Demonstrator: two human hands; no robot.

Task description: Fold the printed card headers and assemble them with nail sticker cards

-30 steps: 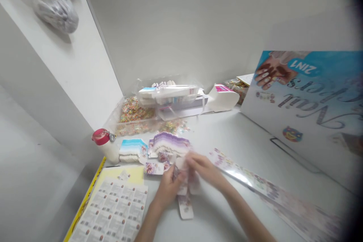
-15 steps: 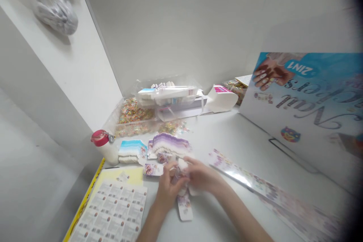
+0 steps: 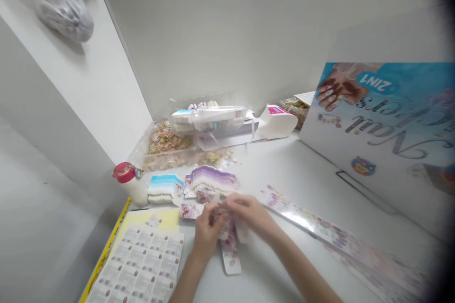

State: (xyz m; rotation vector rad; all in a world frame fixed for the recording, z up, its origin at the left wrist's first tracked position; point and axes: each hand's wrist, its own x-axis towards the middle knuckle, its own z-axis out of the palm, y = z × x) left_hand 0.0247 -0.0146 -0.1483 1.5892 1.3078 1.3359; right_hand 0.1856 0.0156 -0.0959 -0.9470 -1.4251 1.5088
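Note:
My left hand (image 3: 208,223) and my right hand (image 3: 245,209) meet over the middle of the table, fingers closed. Between them is a small pale, see-through-looking packet (image 3: 223,232), blurred and partly covered by the fingers. Just below the hands lies a small purple-and-white printed carton (image 3: 232,258). Another such carton (image 3: 189,211) lies to the left of my left hand. Behind the hands stands a row of purple-and-white cartons (image 3: 213,180), packed close together. A similar row of blue-and-white cartons (image 3: 163,188) is to its left.
Label sheets (image 3: 142,260) lie front left, beside a red-lidded bottle (image 3: 128,182). At the back are a clear tray of colourful bits (image 3: 168,139) and a white dispenser (image 3: 277,122). Printed sticker strips (image 3: 320,229) and a large nail-sticker box (image 3: 384,137) occupy the right.
My right hand has shifted slightly left and its fingers have drawn together near my left fingertips. The white piece between the hands shows less. Cartons on the table stay put.

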